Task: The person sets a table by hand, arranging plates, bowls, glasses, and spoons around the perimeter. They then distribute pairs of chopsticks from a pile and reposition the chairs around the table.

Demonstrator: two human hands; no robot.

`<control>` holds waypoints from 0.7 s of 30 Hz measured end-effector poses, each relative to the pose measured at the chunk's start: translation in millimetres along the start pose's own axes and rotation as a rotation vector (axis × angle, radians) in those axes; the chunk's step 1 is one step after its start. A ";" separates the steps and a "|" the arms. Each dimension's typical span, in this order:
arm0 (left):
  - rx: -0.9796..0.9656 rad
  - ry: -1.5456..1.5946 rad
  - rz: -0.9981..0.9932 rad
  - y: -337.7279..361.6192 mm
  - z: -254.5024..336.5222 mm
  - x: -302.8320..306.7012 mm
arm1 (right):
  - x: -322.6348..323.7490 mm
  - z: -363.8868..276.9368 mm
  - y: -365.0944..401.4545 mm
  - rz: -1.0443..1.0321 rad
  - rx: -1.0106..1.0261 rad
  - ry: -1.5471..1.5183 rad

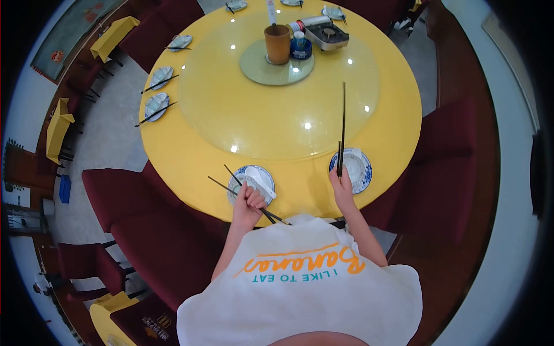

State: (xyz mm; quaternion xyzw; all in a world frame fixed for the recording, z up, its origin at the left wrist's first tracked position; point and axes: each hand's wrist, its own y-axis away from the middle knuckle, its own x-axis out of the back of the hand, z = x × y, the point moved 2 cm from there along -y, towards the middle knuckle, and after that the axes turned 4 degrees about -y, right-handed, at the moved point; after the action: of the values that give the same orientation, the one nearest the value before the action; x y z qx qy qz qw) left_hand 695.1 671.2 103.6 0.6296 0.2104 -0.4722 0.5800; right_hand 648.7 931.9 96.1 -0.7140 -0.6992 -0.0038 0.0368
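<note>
My left hand (248,203) is closed around dark chopsticks (218,182), which splay out on both sides of the fist. Beneath it and just beyond lies a blue-and-white plate (271,176) with a white spoon (264,183). Dark chopsticks (344,118) are also gripped in my right hand (343,187). They point away from me, one reaching much farther than the other. That hand is at the left edge of a second blue-patterned plate (368,173), which carries a small bowl and a white spoon; part of the plate is hidden.
On the round yellow table (173,167) is a glass turntable (271,127). At its middle stand a brown cup (277,45), a blue jar (300,47) and a portable stove (328,34). Several place settings line the far and left edges. Maroon chairs (156,254) surround the table.
</note>
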 end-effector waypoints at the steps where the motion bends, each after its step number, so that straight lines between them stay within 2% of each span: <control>1: 0.002 0.003 -0.025 0.2 -0.9 1.1 | -3.8 4.0 -4.6 0.038 0.057 -0.071; 2: 0.005 0.006 -0.049 -0.9 -1.6 1.6 | -5.7 8.5 -8.8 0.052 0.068 -0.002; 5: -0.068 -0.020 -0.187 0.8 18.4 -1.7 | -18.0 11.3 -13.6 0.029 0.031 -0.061; 6: -0.168 -0.075 -0.110 6.7 26.2 -11.1 | -23.2 5.3 -12.6 0.026 0.023 -0.156; 9: -0.406 -0.170 -0.121 15.6 56.5 -14.5 | -33.9 -7.4 -10.4 0.019 0.183 0.007; 12: -0.696 -0.274 0.105 27.9 82.7 -14.7 | -42.8 2.1 -11.4 0.006 0.207 0.083; 16: -0.999 -0.297 0.299 40.4 106.2 -5.3 | -51.5 20.6 -9.6 0.008 0.187 0.072; 21: -1.264 -0.491 0.529 38.1 117.3 18.8 | -54.4 30.3 -11.4 0.020 0.258 0.024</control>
State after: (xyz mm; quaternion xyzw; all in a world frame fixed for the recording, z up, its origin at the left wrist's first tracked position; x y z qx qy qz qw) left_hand 693.7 547.8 122.1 0.0798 0.1474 -0.2320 0.9582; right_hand 634.7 879.7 63.3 -0.7103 -0.6860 0.0781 0.1369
